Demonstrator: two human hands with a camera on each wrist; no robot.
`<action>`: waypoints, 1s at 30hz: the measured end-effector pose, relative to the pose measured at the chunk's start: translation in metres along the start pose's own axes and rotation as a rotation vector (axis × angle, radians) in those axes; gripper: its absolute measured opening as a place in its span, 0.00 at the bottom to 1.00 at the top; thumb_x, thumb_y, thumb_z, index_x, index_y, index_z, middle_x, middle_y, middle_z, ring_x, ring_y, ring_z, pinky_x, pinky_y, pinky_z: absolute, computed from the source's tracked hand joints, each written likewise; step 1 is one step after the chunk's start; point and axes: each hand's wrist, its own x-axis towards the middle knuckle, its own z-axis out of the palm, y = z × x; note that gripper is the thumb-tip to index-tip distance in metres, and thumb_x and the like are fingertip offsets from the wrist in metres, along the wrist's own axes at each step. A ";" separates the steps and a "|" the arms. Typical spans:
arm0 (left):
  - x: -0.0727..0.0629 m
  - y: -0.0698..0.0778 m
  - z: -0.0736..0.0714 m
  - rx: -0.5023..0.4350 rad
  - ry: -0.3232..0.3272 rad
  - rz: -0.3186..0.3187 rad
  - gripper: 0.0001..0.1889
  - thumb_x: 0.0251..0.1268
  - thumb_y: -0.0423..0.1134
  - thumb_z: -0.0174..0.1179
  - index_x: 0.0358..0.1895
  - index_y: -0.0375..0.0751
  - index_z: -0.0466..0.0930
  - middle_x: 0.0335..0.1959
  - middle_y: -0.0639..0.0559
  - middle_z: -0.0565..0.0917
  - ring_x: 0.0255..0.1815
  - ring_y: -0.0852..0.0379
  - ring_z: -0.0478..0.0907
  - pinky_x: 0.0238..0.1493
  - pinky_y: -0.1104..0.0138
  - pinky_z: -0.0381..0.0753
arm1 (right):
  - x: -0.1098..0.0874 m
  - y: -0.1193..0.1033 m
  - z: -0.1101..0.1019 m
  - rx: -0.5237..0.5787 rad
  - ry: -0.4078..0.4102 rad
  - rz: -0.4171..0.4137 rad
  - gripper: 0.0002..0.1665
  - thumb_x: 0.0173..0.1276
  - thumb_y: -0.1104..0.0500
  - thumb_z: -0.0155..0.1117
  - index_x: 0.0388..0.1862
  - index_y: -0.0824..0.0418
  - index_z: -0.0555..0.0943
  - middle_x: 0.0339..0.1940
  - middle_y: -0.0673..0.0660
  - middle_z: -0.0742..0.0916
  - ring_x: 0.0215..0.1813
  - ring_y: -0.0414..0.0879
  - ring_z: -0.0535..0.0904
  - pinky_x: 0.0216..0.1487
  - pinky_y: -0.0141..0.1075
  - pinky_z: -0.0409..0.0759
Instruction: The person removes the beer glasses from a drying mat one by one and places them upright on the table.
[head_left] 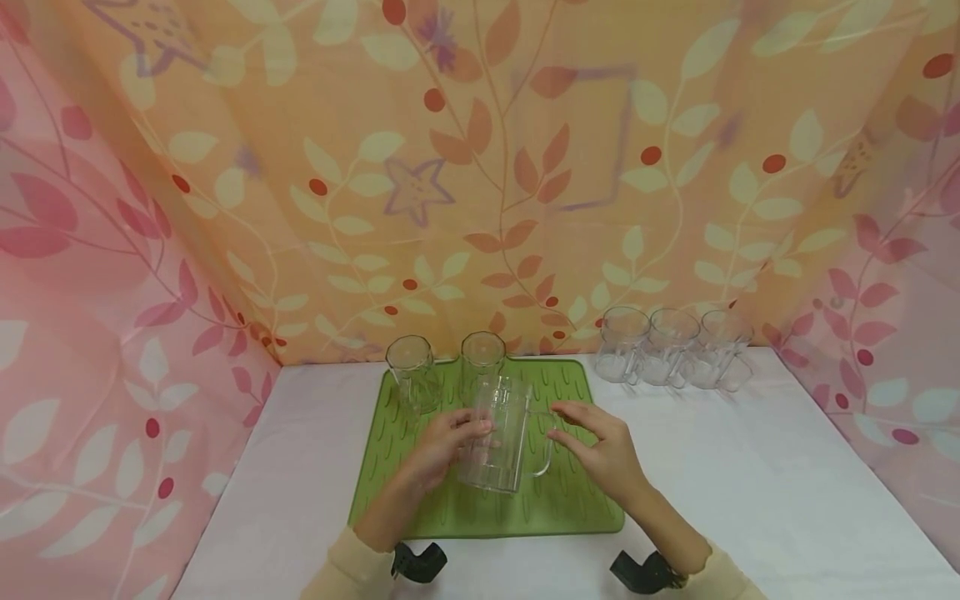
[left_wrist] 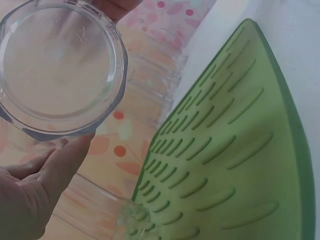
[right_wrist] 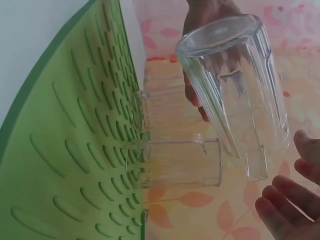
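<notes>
A clear glass mug [head_left: 504, 454] with a handle hangs slightly tilted above the green ridged mat [head_left: 570, 512]. My left hand [head_left: 442, 446] grips it from the left side, thumb across the glass. Its round base [left_wrist: 57, 67] faces the camera in the left wrist view. At the handle side is my right hand [head_left: 609, 454], fingers and thumb spread apart around the handle's outer edge. In the right wrist view these fingertips [right_wrist: 270, 200] stand a little off the mug. Two more clear mugs, a left one [head_left: 412, 375] and a right one [head_left: 482, 357], stand at the mat's back edge.
Three clear mugs stand in a row at the back right of the white table [head_left: 720, 475]: a left one [head_left: 621, 346], a middle one [head_left: 670, 354] and a right one [head_left: 716, 354]. A patterned orange curtain [head_left: 495, 167] hangs behind, with pink ones at both sides.
</notes>
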 end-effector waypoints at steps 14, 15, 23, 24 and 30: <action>-0.009 -0.010 0.001 0.031 -0.050 0.177 0.34 0.64 0.38 0.63 0.68 0.24 0.62 0.62 0.27 0.73 0.56 0.43 0.81 0.55 0.66 0.83 | -0.003 0.005 -0.006 0.372 -0.071 0.459 0.24 0.62 0.67 0.68 0.57 0.74 0.77 0.49 0.63 0.87 0.48 0.34 0.84 0.47 0.27 0.84; -0.009 -0.011 0.002 0.032 -0.049 0.185 0.35 0.63 0.38 0.64 0.68 0.24 0.61 0.63 0.27 0.73 0.58 0.41 0.80 0.56 0.66 0.82 | -0.003 0.005 -0.006 0.389 -0.081 0.494 0.25 0.63 0.66 0.68 0.58 0.75 0.77 0.50 0.65 0.87 0.48 0.34 0.83 0.48 0.26 0.84; -0.015 -0.013 0.003 0.028 -0.058 0.249 0.38 0.61 0.33 0.65 0.73 0.33 0.59 0.66 0.31 0.72 0.64 0.42 0.76 0.56 0.68 0.82 | -0.005 0.007 -0.007 0.566 -0.163 0.636 0.28 0.68 0.65 0.63 0.62 0.80 0.71 0.47 0.49 0.89 0.49 0.33 0.84 0.51 0.26 0.83; -0.015 -0.014 0.004 0.031 -0.052 0.248 0.38 0.60 0.33 0.66 0.73 0.34 0.59 0.66 0.31 0.71 0.64 0.42 0.75 0.57 0.68 0.82 | -0.006 0.008 -0.006 0.585 -0.173 0.641 0.28 0.68 0.64 0.63 0.62 0.81 0.70 0.46 0.47 0.89 0.49 0.34 0.84 0.51 0.27 0.83; -0.018 -0.015 0.006 0.017 -0.060 0.273 0.38 0.57 0.28 0.66 0.72 0.34 0.60 0.69 0.29 0.67 0.68 0.38 0.71 0.62 0.67 0.78 | -0.010 0.011 -0.004 0.700 -0.214 0.624 0.23 0.69 0.65 0.60 0.61 0.76 0.74 0.45 0.43 0.89 0.49 0.37 0.86 0.52 0.28 0.83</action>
